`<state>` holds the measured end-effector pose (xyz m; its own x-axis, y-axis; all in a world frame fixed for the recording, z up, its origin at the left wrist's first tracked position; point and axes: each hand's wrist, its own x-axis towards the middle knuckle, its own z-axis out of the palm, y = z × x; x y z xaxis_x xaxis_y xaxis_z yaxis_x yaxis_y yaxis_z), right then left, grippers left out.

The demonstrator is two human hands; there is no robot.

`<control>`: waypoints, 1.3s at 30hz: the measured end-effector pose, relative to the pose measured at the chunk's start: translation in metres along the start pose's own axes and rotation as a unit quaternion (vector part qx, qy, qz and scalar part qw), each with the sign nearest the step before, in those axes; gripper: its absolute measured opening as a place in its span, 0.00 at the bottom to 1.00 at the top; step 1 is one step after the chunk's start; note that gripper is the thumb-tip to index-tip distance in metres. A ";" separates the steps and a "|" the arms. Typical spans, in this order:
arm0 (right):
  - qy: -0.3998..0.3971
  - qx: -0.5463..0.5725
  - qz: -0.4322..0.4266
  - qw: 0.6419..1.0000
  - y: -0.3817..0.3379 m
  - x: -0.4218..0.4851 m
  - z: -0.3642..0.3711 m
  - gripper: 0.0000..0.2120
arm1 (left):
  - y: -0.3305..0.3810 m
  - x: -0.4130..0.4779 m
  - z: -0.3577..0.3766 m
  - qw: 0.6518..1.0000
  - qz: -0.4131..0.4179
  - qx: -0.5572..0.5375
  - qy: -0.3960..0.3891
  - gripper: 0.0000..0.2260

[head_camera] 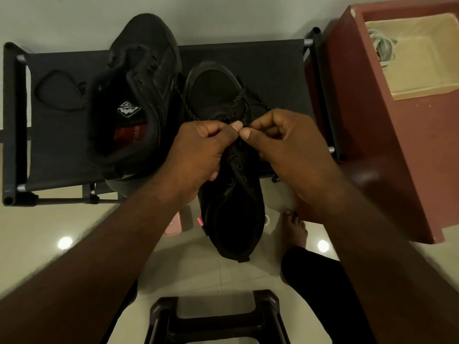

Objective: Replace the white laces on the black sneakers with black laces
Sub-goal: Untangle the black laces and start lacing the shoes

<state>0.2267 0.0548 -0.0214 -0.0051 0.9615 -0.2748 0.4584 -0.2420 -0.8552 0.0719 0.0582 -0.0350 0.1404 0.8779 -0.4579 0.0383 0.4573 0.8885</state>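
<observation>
One black fabric rack [273, 60], bearing both shoes. One maroon cabinet [367, 150] to its right; the cream tray [422, 78] inside holds a pale lace bundle [382, 47], judged to be the removed white laces.

Two black sneakers. One sneaker [149, 78] lies on the rack, its eyelets apparently bare. The other sneaker [213, 88] has its toe on the rack and its heel overhanging toward the person, and is laced only near the toe.

Two hands, left hand [198, 147] and right hand [280, 135], thumbs nearly meeting above the tongue, each pinching the speckled black lace [238, 99] between thumb and forefinger.

One spare black lace [59, 93], coiled at the rack's left end.

Several open eyelets [239, 166] nearer the person.

Handling note: level both ends before the next crossing, feed each tip cleanly through its eyelet, draw snug without twisting, and steady the overhanging shoe.
</observation>
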 end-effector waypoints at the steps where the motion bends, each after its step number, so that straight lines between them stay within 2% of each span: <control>1: 0.002 0.000 -0.008 1.000 0.000 0.001 -0.001 0.06 | 0.000 0.000 0.000 1.000 0.001 -0.001 -0.002 0.11; 5: 0.002 0.016 -0.024 1.000 0.000 -0.001 -0.001 0.07 | -0.001 0.000 0.000 1.000 0.004 0.005 -0.002 0.12; 8: 0.005 0.134 -0.009 0.991 -0.006 0.000 -0.004 0.08 | -0.001 0.000 0.000 1.000 0.000 0.005 0.008 0.13; 11: -0.016 0.357 -0.004 0.934 -0.015 0.001 -0.012 0.12 | -0.001 0.000 -0.001 1.000 -0.002 0.001 0.005 0.13; 13: 0.013 0.427 0.028 0.904 -0.017 0.001 -0.015 0.14 | -0.001 0.000 0.000 1.000 -0.001 -0.001 -0.002 0.13; 14: 0.037 0.407 0.050 0.911 -0.017 0.000 -0.015 0.15 | -0.001 0.000 0.000 1.000 0.000 0.000 -0.003 0.13; 16: 0.073 0.265 0.078 0.958 -0.012 0.001 -0.012 0.13 | -0.002 0.002 0.001 1.000 0.000 0.000 0.000 0.13; 17: 0.074 0.174 0.074 0.979 -0.008 0.001 -0.008 0.10 | -0.002 0.002 0.001 1.000 0.000 -0.001 0.004 0.12; 19: 0.048 0.062 0.048 0.996 -0.004 0.001 0.000 0.05 | -0.002 0.002 0.001 1.000 0.000 -0.009 0.013 0.13; 23: 0.015 0.011 0.014 1.000 -0.001 0.001 0.007 0.10 | -0.004 0.002 0.001 1.000 0.001 -0.016 0.019 0.12; 31: 0.019 0.010 -0.018 1.000 0.000 0.002 0.003 0.08 | -0.005 0.003 0.001 1.000 0.010 -0.007 0.010 0.14; 33: 0.030 0.044 -0.017 0.998 -0.001 0.002 0.000 0.10 | -0.006 0.003 0.000 1.000 0.009 -0.003 0.016 0.14; 35: 0.042 0.138 -0.011 0.990 -0.006 0.002 -0.004 0.12 | -0.007 0.003 0.000 1.000 0.005 -0.004 0.017 0.14; 37: 0.032 0.318 0.000 0.948 -0.014 0.003 -0.009 0.09 | -0.007 0.003 0.000 1.000 0.004 -0.007 0.009 0.13; 39: 0.038 0.449 0.034 0.892 -0.019 0.004 -0.014 0.11 | -0.007 0.003 0.000 1.000 0.004 -0.009 0.005 0.13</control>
<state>0.2302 0.0646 -0.0006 0.0710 0.9387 -0.3373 -0.4415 -0.2737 -0.8545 0.0717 0.0577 -0.0425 0.1305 0.8831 -0.4506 0.0202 0.4521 0.8918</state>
